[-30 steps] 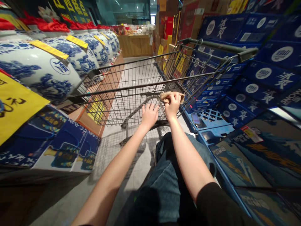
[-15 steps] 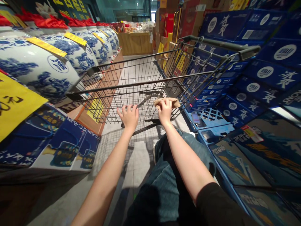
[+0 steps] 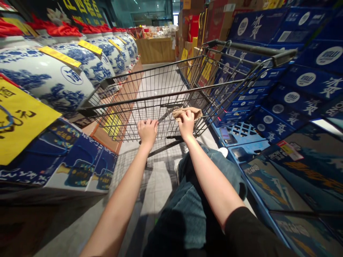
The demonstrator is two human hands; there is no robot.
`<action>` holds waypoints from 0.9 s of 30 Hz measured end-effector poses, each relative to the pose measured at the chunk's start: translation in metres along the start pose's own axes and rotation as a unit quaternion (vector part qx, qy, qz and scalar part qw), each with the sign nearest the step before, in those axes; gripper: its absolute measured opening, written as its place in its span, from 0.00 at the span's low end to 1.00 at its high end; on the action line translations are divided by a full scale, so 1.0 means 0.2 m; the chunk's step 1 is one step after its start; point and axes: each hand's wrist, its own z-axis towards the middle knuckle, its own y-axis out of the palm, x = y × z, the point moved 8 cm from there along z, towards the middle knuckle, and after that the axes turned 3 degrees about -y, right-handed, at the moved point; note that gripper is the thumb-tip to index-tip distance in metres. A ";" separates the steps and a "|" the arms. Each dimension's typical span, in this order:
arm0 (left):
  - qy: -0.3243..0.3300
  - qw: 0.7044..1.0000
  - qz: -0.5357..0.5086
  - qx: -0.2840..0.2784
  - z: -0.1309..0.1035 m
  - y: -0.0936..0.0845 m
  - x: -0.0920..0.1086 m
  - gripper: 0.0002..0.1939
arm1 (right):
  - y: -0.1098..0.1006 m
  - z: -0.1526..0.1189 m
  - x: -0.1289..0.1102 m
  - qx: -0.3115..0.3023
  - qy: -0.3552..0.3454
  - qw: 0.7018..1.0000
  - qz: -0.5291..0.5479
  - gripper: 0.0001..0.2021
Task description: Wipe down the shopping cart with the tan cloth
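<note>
Across the aisle in front of me stands a black wire shopping cart (image 3: pixel 166 95), its handle at the right. My left hand (image 3: pixel 148 132) is at the lower part of the cart's near side, with its fingers curled round the wire mesh. A folded tan cloth (image 3: pixel 197 113) is gripped in my right hand (image 3: pixel 186 125), pressed against the same wire side further right. Part of the cloth is hidden beneath the fingers. Only bare wires and floor tiles show through the cart's basket.
Large blue-and-white jars (image 3: pixel 71 84) with red cloth tops line the left. Blue gift boxes (image 3: pixel 72 166) stand below them. Stacked blue cartons (image 3: pixel 302 80) and a blue plastic pallet (image 3: pixel 248 137) border the right. A wooden counter (image 3: pixel 155 50) stands at the back.
My left hand's spread fingers have curled in on the cart's wires. My right hand has shifted slightly left and up with the cloth. The cart looks nearly unmoved.
</note>
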 end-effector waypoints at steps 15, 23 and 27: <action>0.011 1.000 0.015 -0.001 -0.02 -0.01 0.09 0.21 | 0.18 -0.09 -0.15 -0.109 -0.074 0.991 -0.031 0.08; 0.026 1.000 0.012 0.006 -0.05 0.00 0.16 0.20 | -0.11 0.10 -0.19 0.032 -0.081 0.993 -0.078 0.05; 0.029 0.999 0.004 0.015 -0.05 0.00 0.19 0.19 | -0.01 -0.01 -0.14 -0.041 -0.058 0.985 -0.158 0.04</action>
